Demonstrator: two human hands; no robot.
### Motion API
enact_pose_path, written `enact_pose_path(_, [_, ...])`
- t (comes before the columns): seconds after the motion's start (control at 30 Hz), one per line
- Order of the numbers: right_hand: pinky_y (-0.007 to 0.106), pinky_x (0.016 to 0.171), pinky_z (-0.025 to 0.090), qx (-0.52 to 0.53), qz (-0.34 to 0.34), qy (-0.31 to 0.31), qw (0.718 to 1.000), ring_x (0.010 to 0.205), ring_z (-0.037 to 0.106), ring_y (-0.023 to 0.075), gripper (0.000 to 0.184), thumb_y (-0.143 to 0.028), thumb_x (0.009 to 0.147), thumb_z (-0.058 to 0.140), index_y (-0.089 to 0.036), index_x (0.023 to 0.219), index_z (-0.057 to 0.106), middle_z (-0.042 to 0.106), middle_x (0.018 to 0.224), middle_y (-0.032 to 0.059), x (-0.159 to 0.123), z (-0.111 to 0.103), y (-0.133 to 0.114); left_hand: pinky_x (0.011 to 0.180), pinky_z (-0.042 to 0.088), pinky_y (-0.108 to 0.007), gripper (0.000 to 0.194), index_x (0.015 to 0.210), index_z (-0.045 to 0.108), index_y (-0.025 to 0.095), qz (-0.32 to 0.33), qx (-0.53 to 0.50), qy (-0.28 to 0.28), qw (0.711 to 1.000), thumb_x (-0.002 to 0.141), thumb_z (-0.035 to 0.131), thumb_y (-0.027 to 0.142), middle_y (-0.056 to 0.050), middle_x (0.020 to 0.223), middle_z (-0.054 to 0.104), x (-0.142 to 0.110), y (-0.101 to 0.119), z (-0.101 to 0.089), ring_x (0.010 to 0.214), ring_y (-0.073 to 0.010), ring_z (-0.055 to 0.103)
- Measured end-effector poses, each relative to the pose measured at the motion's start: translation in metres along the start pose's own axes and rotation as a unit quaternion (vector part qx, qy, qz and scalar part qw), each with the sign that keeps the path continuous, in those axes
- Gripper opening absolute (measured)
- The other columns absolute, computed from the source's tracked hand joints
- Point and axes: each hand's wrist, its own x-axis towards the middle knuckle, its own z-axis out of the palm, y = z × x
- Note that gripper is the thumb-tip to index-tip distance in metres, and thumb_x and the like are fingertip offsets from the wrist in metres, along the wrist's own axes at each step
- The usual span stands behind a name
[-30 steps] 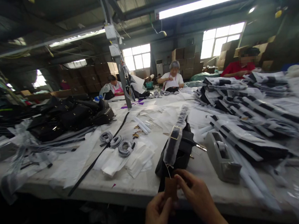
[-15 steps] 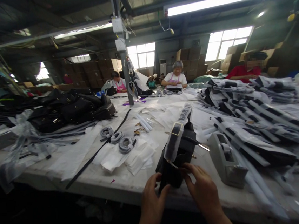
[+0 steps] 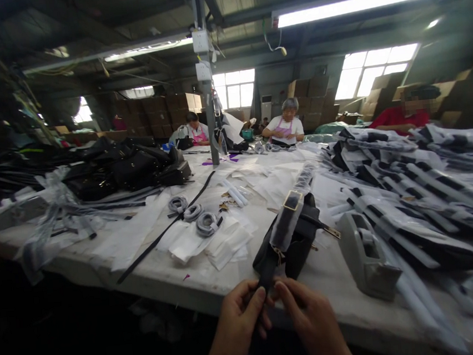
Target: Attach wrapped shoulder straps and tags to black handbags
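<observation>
A black leather bag (image 3: 295, 244) lies at the near edge of the white work table (image 3: 197, 287), with a plastic-wrapped strap (image 3: 286, 223) carrying a gold buckle draped over it. My left hand (image 3: 240, 322) pinches the near lower end of the bag's black strap between thumb and fingers. My right hand (image 3: 306, 318) is closed beside it, fingertips pressed on the same black piece. Both hands meet just below the table edge.
A grey tape dispenser (image 3: 367, 254) stands right of the bag. Wrapped black straps (image 3: 408, 183) pile up at right, black bags (image 3: 127, 168) at left, grey cord coils (image 3: 196, 217) and plastic sleeves in the middle. A steel post (image 3: 208, 91) rises mid-table. Three people sit at the far side.
The brown tag held a second ago is out of sight. My hands went up to the bag's near end, then drew back to pinch its black strap. The view shifted left.
</observation>
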Motion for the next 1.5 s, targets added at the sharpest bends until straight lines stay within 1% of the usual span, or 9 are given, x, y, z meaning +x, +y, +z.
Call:
enact_pose_path(0.1, [0.022, 0.042, 0.035, 0.239, 0.203, -0.090, 0.945, 0.042, 0.045, 0.0105, 0.056, -0.066, 0.085, 0.056, -0.015, 0.097, 0.075, 0.063, 0.059, 0.0011, 0.014, 0.013, -0.004, 0.045, 0.040, -0.018, 0.038, 0.096, 0.070, 0.013, 0.007, 0.003, -0.019, 1.000, 0.085, 0.064, 0.049, -0.004, 0.077, 0.068, -0.006, -0.006, 0.003, 0.051, -0.0081, 0.054])
enact_pose_path(0.17, [0.019, 0.040, 0.028, 0.350, 0.259, -0.083, 0.896, 0.042, 0.035, 0.0058, 0.054, -0.063, 0.081, 0.065, -0.015, 0.103, 0.074, 0.069, 0.073, 0.0043, 0.024, 0.017, -0.003, 0.049, 0.044, -0.020, 0.039, 0.094, 0.072, 0.013, 0.004, 0.031, -0.040, 0.999, 0.087, 0.061, 0.051, -0.005, 0.077, 0.070, -0.008, -0.012, -0.002, 0.055, -0.0116, 0.060])
enact_pose_path(0.23, [0.019, 0.040, 0.023, 0.394, 0.265, -0.064, 0.878, 0.044, 0.030, 0.0040, 0.045, -0.055, 0.076, 0.074, -0.015, 0.098, 0.076, 0.074, 0.088, 0.0089, 0.029, 0.016, -0.001, 0.058, 0.050, -0.024, 0.042, 0.092, 0.073, 0.013, 0.017, 0.093, -0.053, 0.994, 0.091, 0.054, 0.051, -0.007, 0.080, 0.073, -0.005, -0.015, -0.015, 0.066, -0.0169, 0.067])
enact_pose_path(0.4, [0.019, 0.043, 0.020, 0.389, 0.240, -0.037, 0.889, 0.047, 0.032, 0.0045, 0.040, -0.051, 0.073, 0.079, -0.015, 0.092, 0.079, 0.075, 0.086, 0.0101, 0.029, 0.013, 0.011, 0.074, 0.055, -0.028, 0.037, 0.103, 0.071, 0.014, 0.122, 0.349, 0.095, 0.924, 0.096, 0.044, 0.038, -0.009, 0.093, 0.077, 0.055, 0.003, -0.072, 0.084, -0.0213, 0.072])
enact_pose_path(0.6, [0.022, 0.044, 0.024, 0.359, 0.231, -0.036, 0.904, 0.047, 0.035, 0.0064, 0.045, -0.056, 0.074, 0.076, -0.015, 0.092, 0.078, 0.075, 0.083, 0.0109, 0.026, 0.015, 0.026, 0.087, 0.045, -0.031, 0.023, 0.100, 0.074, 0.018, 0.114, 0.511, 0.204, 0.827, 0.089, 0.055, 0.028, -0.010, 0.108, 0.073, 0.134, 0.045, -0.136, 0.103, -0.0248, 0.064])
enact_pose_path(0.73, [0.023, 0.044, 0.023, 0.332, 0.228, -0.045, 0.914, 0.045, 0.035, 0.0067, 0.051, -0.061, 0.073, 0.074, -0.014, 0.093, 0.078, 0.075, 0.083, 0.0123, 0.026, 0.015, 0.027, 0.076, 0.043, -0.029, 0.025, 0.089, 0.077, 0.020, 0.052, 0.602, 0.198, 0.772, 0.086, 0.063, 0.040, -0.010, 0.098, 0.076, 0.133, 0.040, -0.156, 0.096, -0.0262, 0.066])
enact_pose_path(0.93, [0.024, 0.045, 0.023, 0.315, 0.218, -0.053, 0.922, 0.045, 0.034, 0.0063, 0.053, -0.063, 0.075, 0.071, -0.014, 0.093, 0.078, 0.075, 0.082, 0.0116, 0.027, 0.016, 0.028, 0.073, 0.039, -0.027, 0.025, 0.095, 0.076, 0.022, 0.013, 0.674, 0.152, 0.723, 0.088, 0.060, 0.040, -0.009, 0.104, 0.075, 0.123, 0.013, -0.158, 0.100, -0.0250, 0.065])
enact_pose_path(1.23, [0.023, 0.045, 0.022, 0.315, 0.200, -0.063, 0.926, 0.044, 0.034, 0.0048, 0.050, -0.061, 0.079, 0.069, -0.015, 0.093, 0.078, 0.076, 0.085, 0.0116, 0.027, 0.020, 0.034, 0.067, 0.037, -0.027, 0.023, 0.082, 0.077, 0.019, 0.015, 0.676, 0.148, 0.721, 0.087, 0.060, 0.034, -0.009, 0.090, 0.076, 0.136, 0.011, -0.151, 0.087, -0.0229, 0.067])
enact_pose_path(1.5, [0.021, 0.044, 0.023, 0.339, 0.191, -0.053, 0.920, 0.044, 0.036, 0.0039, 0.048, -0.060, 0.078, 0.070, -0.015, 0.092, 0.079, 0.076, 0.083, 0.0109, 0.027, 0.020, 0.029, 0.062, 0.038, -0.024, 0.019, 0.073, 0.073, 0.017, 0.068, 0.605, 0.179, 0.773, 0.079, 0.066, 0.034, -0.003, 0.075, 0.074, 0.141, 0.011, -0.164, 0.073, -0.0182, 0.066])
